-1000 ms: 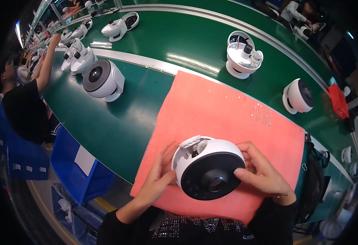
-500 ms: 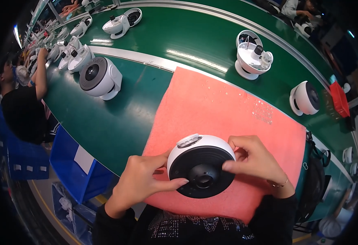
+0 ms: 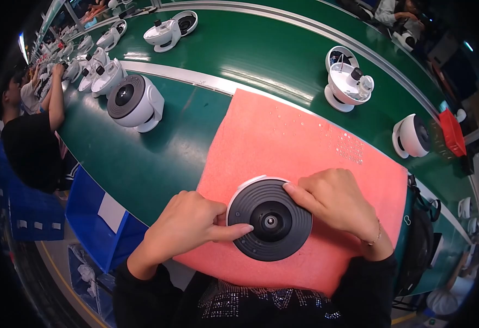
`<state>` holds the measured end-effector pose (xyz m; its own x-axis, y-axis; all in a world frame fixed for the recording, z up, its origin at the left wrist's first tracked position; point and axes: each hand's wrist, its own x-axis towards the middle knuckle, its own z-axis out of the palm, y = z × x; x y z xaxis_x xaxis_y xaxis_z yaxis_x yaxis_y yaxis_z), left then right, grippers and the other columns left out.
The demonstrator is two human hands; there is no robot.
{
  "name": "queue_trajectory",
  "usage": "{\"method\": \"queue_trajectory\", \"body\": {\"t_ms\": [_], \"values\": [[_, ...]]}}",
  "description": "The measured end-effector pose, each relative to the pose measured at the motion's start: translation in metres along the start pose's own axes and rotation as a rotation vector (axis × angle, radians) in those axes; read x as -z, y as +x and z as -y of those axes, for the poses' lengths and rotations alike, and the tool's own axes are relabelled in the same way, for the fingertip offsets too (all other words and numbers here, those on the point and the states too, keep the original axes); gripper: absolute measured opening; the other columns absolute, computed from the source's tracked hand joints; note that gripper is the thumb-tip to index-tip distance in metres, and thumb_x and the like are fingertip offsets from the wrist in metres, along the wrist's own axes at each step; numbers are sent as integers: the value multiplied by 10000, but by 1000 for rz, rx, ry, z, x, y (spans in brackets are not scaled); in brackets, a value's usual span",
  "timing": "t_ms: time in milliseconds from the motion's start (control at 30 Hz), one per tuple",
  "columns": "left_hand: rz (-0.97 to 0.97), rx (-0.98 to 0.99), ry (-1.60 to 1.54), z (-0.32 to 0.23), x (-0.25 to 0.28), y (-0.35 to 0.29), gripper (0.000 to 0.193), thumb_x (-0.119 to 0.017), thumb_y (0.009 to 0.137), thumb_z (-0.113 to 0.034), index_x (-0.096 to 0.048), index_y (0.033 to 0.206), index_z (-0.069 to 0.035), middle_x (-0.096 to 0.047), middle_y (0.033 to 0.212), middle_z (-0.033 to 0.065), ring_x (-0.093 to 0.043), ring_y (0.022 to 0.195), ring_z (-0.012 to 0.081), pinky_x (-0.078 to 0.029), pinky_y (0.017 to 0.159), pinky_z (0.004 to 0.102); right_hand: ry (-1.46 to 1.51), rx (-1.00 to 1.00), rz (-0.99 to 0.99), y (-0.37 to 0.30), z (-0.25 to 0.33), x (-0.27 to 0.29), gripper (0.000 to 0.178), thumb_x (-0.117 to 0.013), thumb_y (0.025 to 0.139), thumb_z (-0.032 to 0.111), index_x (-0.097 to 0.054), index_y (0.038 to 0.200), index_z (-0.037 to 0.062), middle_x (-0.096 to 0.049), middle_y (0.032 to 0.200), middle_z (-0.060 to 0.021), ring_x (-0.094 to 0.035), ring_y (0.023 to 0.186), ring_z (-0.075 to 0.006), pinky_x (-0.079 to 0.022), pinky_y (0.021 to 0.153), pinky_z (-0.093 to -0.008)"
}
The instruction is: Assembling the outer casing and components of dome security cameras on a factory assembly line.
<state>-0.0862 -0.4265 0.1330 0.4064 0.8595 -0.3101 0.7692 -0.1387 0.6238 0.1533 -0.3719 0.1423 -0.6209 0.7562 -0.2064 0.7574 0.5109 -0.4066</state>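
Note:
Over a pink cloth (image 3: 261,136) I hold a round white device with a black, ring-grooved front (image 3: 245,243) and a small shiny part at its centre. My left hand (image 3: 182,227) grips its left side, the thumb lying flat on the dark face and the other fingers behind. At the upper right edge my right hand (image 3: 335,199) grips it, thumb on the rim and fingers curled out of sight. The front faces up toward me; the underside is hidden.
Many small clear pieces (image 3: 349,148) lie on the cloth. A finished-looking device (image 3: 149,104) stands to the left. Opened white units (image 3: 349,82) and another closed one (image 3: 409,136) sit on the green belt. A blue bin (image 3: 95,218) is lower left; a person (image 3: 32,136) works far left.
The device has turned in my hands: its black front now faces up more squarely, and the clear window on its top side is out of sight. Units on the belt have shifted right.

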Motion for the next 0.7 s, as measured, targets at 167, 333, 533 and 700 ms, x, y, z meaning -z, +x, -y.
{"method": "queue_trajectory", "body": {"t_ms": [167,333,533,700], "values": [[-3,40,-47,3,-1,0,489,-635,734,-488,-600,530,-44,-528,435,58,-552,423,228,-435,467,305,-65,11,-87,0,5,-2,340,-576,810,315,-545,604,46,-549,597,-112,-530,545,-276,-387,502,-364],[10,39,-66,4,1,1,476,-634,739,-478,-608,550,-43,-543,445,53,-554,422,216,-436,465,303,75,539,-389,-8,26,-6,483,-726,609,390,-616,936,53,-565,870,-65,-522,747,-226,-404,676,-334],[27,35,-66,9,3,0,463,-635,745,-465,-613,551,-46,-552,450,53,-558,422,200,-433,458,295,202,712,-1,-12,30,0,452,-613,722,82,-538,1167,82,-513,1173,-76,-466,1087,-267,-347,891,-404],[40,47,-72,8,5,0,465,-635,745,-464,-618,545,-44,-554,451,57,-562,425,197,-440,464,292,257,505,-187,-15,31,-9,407,-641,742,163,-548,1127,70,-522,1110,-109,-510,1012,-275,-354,864,-433]]}}
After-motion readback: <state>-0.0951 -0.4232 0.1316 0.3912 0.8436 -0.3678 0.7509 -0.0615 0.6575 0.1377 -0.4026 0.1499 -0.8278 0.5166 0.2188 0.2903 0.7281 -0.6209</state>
